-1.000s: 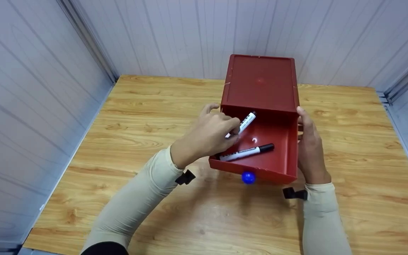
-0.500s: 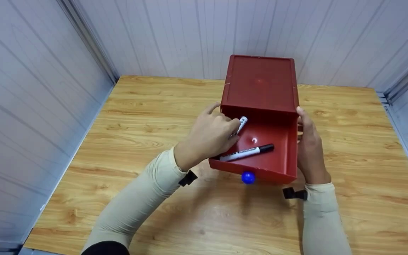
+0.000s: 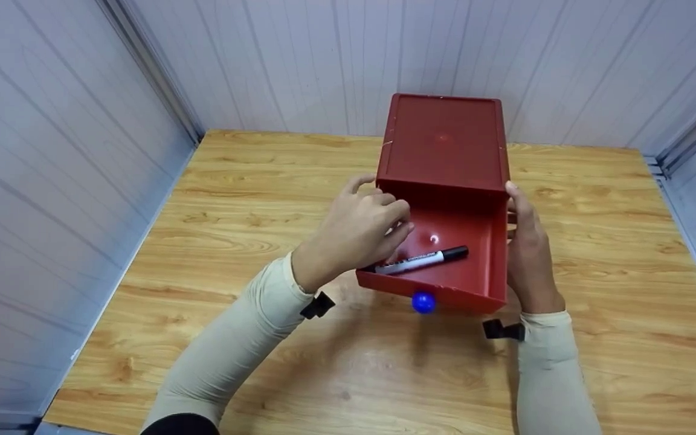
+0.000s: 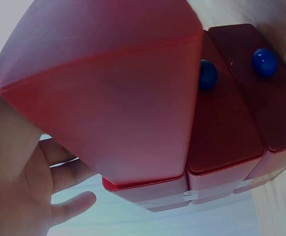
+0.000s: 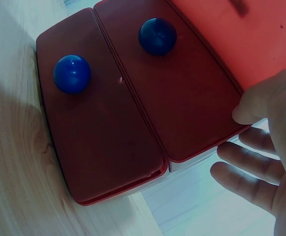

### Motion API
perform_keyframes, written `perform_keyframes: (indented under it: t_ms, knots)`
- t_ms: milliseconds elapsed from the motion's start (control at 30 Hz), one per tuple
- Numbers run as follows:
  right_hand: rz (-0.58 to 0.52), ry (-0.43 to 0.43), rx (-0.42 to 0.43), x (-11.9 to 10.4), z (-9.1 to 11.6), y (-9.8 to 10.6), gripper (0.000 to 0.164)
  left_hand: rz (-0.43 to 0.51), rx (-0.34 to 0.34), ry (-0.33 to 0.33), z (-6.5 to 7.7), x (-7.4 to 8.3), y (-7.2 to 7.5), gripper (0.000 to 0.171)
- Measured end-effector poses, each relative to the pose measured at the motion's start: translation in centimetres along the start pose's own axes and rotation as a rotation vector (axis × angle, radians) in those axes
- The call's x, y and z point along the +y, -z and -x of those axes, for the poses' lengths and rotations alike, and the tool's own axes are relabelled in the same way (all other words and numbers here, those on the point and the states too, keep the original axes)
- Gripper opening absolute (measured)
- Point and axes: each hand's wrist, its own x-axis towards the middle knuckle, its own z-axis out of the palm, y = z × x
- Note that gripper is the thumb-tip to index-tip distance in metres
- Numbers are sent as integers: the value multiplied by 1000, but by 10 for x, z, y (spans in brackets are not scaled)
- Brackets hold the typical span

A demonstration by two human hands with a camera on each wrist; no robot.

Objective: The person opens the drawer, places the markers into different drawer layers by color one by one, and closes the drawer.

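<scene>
A red drawer cabinet [image 3: 444,139] stands at the back, its top drawer [image 3: 472,275] pulled out. Inside the drawer lies a white marker [image 3: 423,261] with a black cap. My left hand [image 3: 363,226] hovers over the drawer's left side, thumb and index finger loosely bent, with a gap and no pen showing between them; the drawer floor beneath is hidden. In the left wrist view its other fingers [image 4: 71,174] spread beside the drawer wall. My right hand [image 3: 529,260] rests along the cabinet's right side; its thumb touches a lower drawer [image 5: 182,103] near the edge.
Blue ball knobs stick out of the drawer fronts, such as the top knob [image 3: 423,302] and the bottom knob [image 5: 71,73]. The cabinet stands on a wood-grain table [image 3: 251,199] near a pale panelled wall [image 3: 299,66].
The second marker, earlier pinched in my left hand, tilted and slid down out of sight behind the fingers. The left hand stays over the drawer; the right hand has not moved.
</scene>
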Motion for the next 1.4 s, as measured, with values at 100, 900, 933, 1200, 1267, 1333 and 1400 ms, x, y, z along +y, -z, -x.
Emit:
perform_keyframes:
  t_ms: [100,900,933,1200,1267,1333,1400]
  knots:
    - [4,-2,1,1,1,-1,79,24,-15,12,1,2,2,24]
    - [4,14,24,2,-1,-5,72,-17,183,-39,31,31,9,17]
    - [7,12,21,2,-1,-5,73,-17,191,-47,32,32,8,17]
    - [1,-8,21,1,0,-5,73,-17,250,-107,39,37,4,15]
    - [1,-17,19,1,0,-5,73,-4,272,-137,39,37,3,15]
    - [7,-23,12,1,0,-5,73,7,294,-178,38,38,3,13]
    - [1,-25,12,2,-1,-4,72,18,307,-218,39,39,2,12]
